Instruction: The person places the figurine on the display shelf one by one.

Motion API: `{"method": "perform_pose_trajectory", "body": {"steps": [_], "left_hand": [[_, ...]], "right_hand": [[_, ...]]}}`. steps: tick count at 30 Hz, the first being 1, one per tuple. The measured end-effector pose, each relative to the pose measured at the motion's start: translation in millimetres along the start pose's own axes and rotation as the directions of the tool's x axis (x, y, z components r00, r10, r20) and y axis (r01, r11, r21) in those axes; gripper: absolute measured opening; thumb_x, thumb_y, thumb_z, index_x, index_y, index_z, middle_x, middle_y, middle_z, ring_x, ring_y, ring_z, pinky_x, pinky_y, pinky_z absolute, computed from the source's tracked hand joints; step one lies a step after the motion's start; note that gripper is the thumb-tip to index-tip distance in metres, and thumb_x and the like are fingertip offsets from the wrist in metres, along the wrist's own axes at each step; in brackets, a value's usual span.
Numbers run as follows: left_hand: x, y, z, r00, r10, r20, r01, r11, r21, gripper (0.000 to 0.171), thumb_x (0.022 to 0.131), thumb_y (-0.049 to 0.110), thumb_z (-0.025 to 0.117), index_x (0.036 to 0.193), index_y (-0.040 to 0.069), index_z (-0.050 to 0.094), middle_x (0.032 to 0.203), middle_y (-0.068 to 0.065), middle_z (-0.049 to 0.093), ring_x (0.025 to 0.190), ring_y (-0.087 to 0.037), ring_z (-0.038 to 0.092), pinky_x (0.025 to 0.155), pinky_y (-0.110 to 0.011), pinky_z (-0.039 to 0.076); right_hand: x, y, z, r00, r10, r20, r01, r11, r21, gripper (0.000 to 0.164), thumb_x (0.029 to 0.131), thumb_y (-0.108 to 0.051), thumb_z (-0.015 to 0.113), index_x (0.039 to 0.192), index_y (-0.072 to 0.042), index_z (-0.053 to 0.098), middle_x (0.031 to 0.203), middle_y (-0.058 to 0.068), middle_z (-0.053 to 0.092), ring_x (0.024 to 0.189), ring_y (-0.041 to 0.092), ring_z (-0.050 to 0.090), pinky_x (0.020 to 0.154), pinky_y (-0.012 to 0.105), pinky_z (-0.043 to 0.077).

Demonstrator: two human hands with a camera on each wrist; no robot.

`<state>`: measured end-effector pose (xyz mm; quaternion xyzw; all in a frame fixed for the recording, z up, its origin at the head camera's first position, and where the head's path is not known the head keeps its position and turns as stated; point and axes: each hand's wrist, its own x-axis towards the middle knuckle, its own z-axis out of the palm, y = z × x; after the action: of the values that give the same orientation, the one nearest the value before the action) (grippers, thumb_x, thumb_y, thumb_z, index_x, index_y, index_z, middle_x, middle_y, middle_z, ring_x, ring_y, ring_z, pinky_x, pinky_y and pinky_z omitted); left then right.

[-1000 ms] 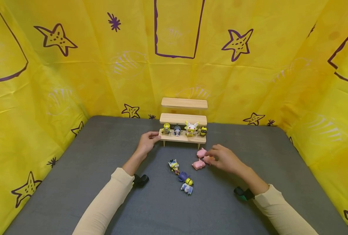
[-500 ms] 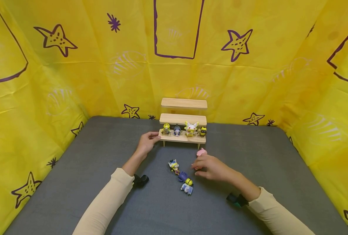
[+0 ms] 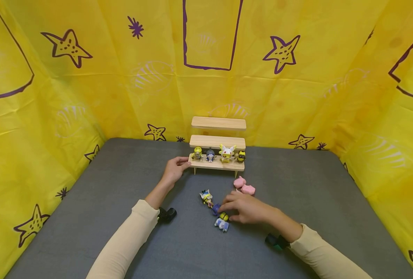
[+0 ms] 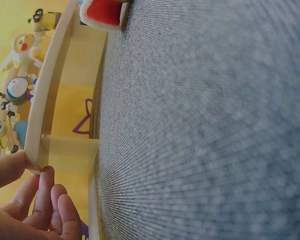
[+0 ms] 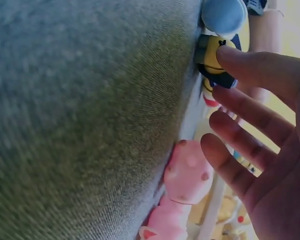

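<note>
My left hand (image 3: 174, 170) pinches the left end of the wooden tiered shelf (image 3: 216, 163); in the left wrist view its thumb (image 4: 10, 169) lies on the board's top with a fingertip underneath. My right hand (image 3: 249, 208) reaches over a purple-and-yellow Minion figurine (image 3: 216, 209) lying on the table. In the right wrist view, its thumb (image 5: 240, 62) overlaps the figurine's yellow part, the index fingertip is by the dark part, and the other fingers are spread. A white-and-blue figurine (image 3: 221, 224) and another Minion figurine (image 3: 206, 197) lie alongside.
Several small figurines stand in a row on the lowest shelf board, among them one with a white costume (image 3: 227, 152). Pink pig figures (image 3: 248, 189) lie behind my right hand, one partly hidden. Yellow patterned cloth (image 3: 213, 93) surrounds the grey table (image 3: 122, 186).
My right hand has moved left and toward me, from the pink pigs to the purple-and-yellow Minion figurine. The left hand has stayed at the shelf.
</note>
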<state>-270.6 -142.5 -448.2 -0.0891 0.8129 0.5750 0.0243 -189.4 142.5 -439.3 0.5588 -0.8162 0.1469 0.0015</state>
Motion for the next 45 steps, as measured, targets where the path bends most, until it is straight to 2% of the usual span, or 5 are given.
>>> {"method": "perform_pose_trajectory", "body": {"steps": [18, 27, 36, 42, 45], "left_hand": [[-1.1, -0.4, 0.3, 1.0, -0.009, -0.004, 0.009, 1.0, -0.004, 0.034, 0.097, 0.021, 0.061, 0.127, 0.005, 0.062, 0.12, -0.015, 0.063, 0.104, -0.024, 0.059, 0.077, -0.029, 0.044], [-1.3, -1.3, 1.1, 1.0, -0.004, -0.003, 0.004, 1.0, -0.004, 0.034, 0.097, 0.021, 0.062, 0.127, 0.005, 0.063, 0.117, -0.015, 0.063, 0.102, -0.025, 0.059, 0.073, -0.028, 0.044], [-0.2, 0.5, 0.8, 1.0, -0.004, -0.002, 0.004, 1.0, -0.012, 0.034, 0.096, 0.021, 0.062, 0.126, 0.004, 0.063, 0.117, -0.016, 0.063, 0.103, -0.027, 0.058, 0.074, -0.029, 0.044], [-0.1, 0.7, 0.8, 1.0, -0.004, 0.001, 0.004, 1.0, -0.01, 0.034, 0.097, 0.021, 0.062, 0.126, 0.004, 0.063, 0.117, -0.016, 0.063, 0.103, -0.027, 0.059, 0.074, -0.029, 0.044], [0.1, 0.3, 0.8, 1.0, -0.003, 0.0, 0.003, 1.0, -0.006, 0.034, 0.097, 0.021, 0.062, 0.126, 0.004, 0.062, 0.117, -0.016, 0.064, 0.103, -0.026, 0.059, 0.073, -0.027, 0.043]], "right_hand": [[0, -2, 7, 0.999, -0.03, -0.029, 0.028, 0.998, -0.053, 0.037, 0.078, -0.023, 0.08, 0.113, -0.017, 0.07, 0.107, -0.003, 0.068, 0.102, 0.015, 0.058, 0.092, 0.03, 0.045], [-1, 1, -1, 0.995, 0.099, 0.005, -0.099, 0.989, 0.113, 0.035, 0.082, -0.021, 0.076, 0.116, -0.011, 0.07, 0.108, 0.0, 0.066, 0.101, 0.013, 0.058, 0.092, 0.03, 0.047], [2, 12, -29, 0.97, 0.244, 0.014, -0.23, 0.889, 0.396, 0.029, 0.086, -0.018, 0.072, 0.112, -0.007, 0.071, 0.091, 0.001, 0.063, 0.08, 0.015, 0.056, 0.071, 0.025, 0.05], [6, 19, -53, 0.956, 0.293, 0.013, -0.257, 0.818, 0.515, 0.027, 0.087, -0.014, 0.07, 0.112, -0.003, 0.07, 0.089, 0.004, 0.063, 0.077, 0.015, 0.056, 0.066, 0.023, 0.048], [9, 23, -66, 0.95, 0.311, 0.022, -0.273, 0.797, 0.539, 0.026, 0.088, -0.011, 0.069, 0.112, -0.001, 0.069, 0.093, 0.008, 0.065, 0.075, 0.011, 0.055, 0.066, 0.025, 0.049]]}}
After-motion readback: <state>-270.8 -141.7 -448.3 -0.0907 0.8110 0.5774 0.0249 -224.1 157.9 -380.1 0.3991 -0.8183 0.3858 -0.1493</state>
